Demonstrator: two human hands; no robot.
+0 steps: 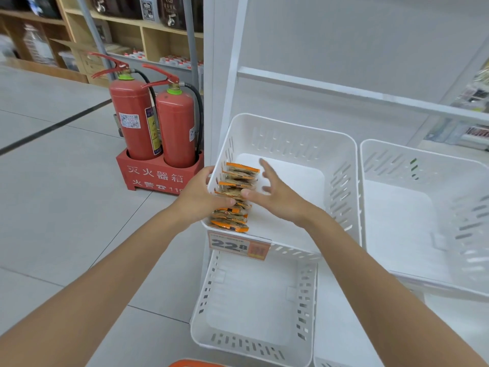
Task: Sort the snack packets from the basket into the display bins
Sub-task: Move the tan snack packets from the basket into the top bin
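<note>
A row of orange snack packets (pixel 238 181) stands on edge along the left wall of the upper-left white display bin (pixel 341 186). My left hand (pixel 201 194) reaches over the bin's left rim, its thumb lying across the middle of the row and its fingers curled outside the wall. My right hand (pixel 275 194) hovers inside the same bin just right of the packets, fingers spread and straight, holding nothing. Only an orange rim of the basket (pixel 195 363) shows at the bottom edge.
A second white bin (pixel 423 207) sits to the right, and a lower bin (pixel 254 300) sits below a price tag (pixel 238 245) reading 22.8. Two red fire extinguishers (pixel 158 123) stand in a red box on the floor to the left. White shelf frame behind.
</note>
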